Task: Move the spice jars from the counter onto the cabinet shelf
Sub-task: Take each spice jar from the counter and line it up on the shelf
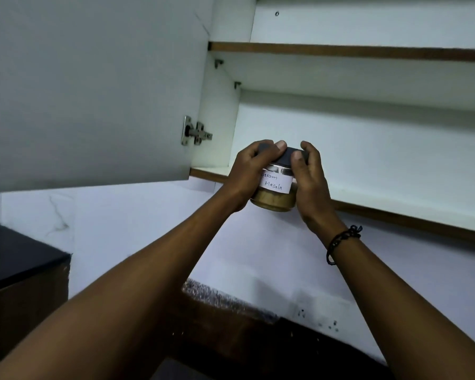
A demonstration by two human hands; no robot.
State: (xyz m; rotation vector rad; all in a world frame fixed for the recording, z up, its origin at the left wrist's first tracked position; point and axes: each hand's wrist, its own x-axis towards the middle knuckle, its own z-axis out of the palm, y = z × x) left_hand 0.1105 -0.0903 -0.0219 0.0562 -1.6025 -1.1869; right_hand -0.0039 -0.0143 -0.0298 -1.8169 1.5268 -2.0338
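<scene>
A glass spice jar (pixel 276 192) with a dark lid, brown powder inside and a white label reading "Garam Masala" is raised in front of the lower cabinet shelf (pixel 395 187). My left hand (pixel 248 174) grips its left side, thumb on the lid. My right hand (pixel 310 182) grips its right side, thumb on the lid's edge. The jar's base hangs at about the level of the shelf's wooden front edge, slightly tilted. No other jars are in view.
The open cabinet door (pixel 93 91) stands at the left on a metal hinge (pixel 195 131). An upper shelf (pixel 354 52) lies above. Below are a white tiled wall, a dark granite counter edge (pixel 231 300) and a black-topped unit (pixel 19 264) at left.
</scene>
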